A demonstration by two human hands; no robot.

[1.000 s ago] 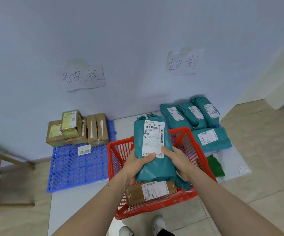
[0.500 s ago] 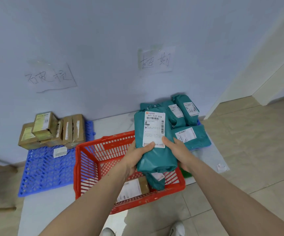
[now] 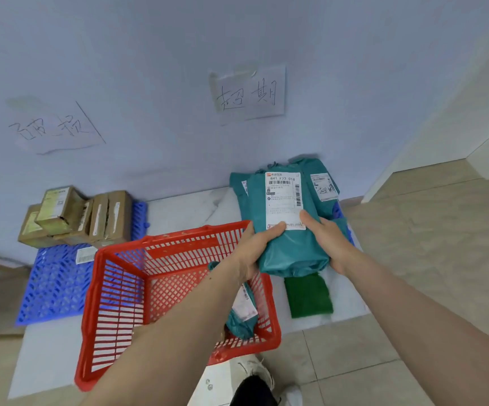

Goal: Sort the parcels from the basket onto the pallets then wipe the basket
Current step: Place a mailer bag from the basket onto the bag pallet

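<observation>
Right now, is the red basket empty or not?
Not empty: a teal parcel lies inside the red basket, partly hidden by the left forearm.

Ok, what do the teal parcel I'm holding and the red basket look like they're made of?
The teal parcel looks like a soft plastic mailer bag: smooth, slightly glossy, wrinkling where the left hand and right hand grip it. The red basket looks like rigid moulded plastic, with slotted walls and an even shiny colour.
</observation>
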